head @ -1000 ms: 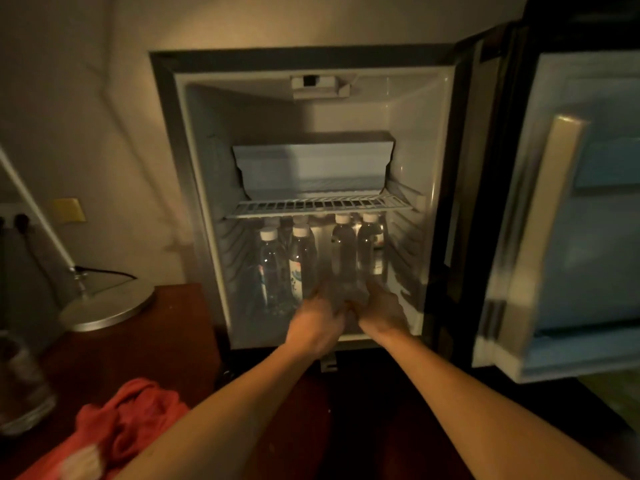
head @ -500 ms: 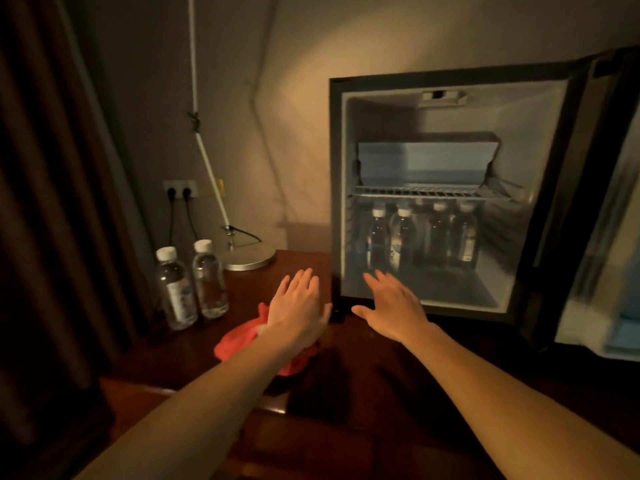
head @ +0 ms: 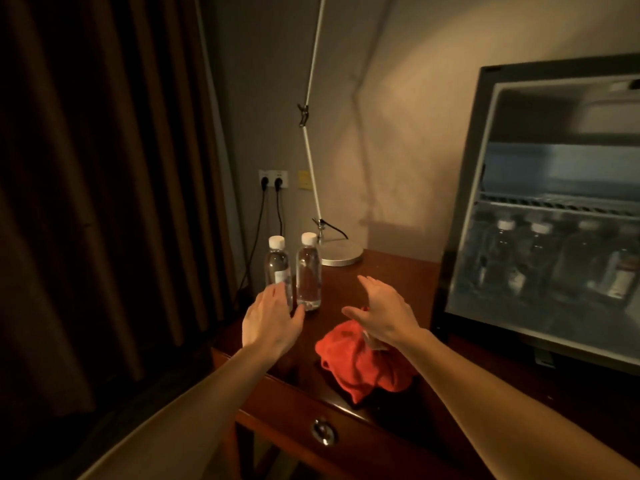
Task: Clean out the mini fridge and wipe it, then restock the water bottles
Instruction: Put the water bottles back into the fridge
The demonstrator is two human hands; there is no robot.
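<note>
Two clear water bottles with white caps stand side by side at the back left of the wooden desk, the left bottle (head: 277, 263) and the right bottle (head: 308, 271). My left hand (head: 272, 318) is open, fingers spread, just in front of the left bottle and nearly touching it. Over a crumpled red cloth (head: 360, 365) hovers my right hand (head: 382, 311), fingers straight and empty. The open mini fridge (head: 460, 237) stands at the right, blurred, with several bottles (head: 540, 258) under its wire shelf.
A lamp with a round metal base (head: 341, 256) and a slanted white pole stands behind the bottles. Two plugs sit in a wall socket (head: 273, 178). Dark curtains hang at the left. The desk (head: 391, 271) has a drawer with a round knob (head: 323, 433).
Both hands have left the fridge interior and swung left over the desk toward the two standing bottles. My view has turned left, so the fridge now sits at the right edge.
</note>
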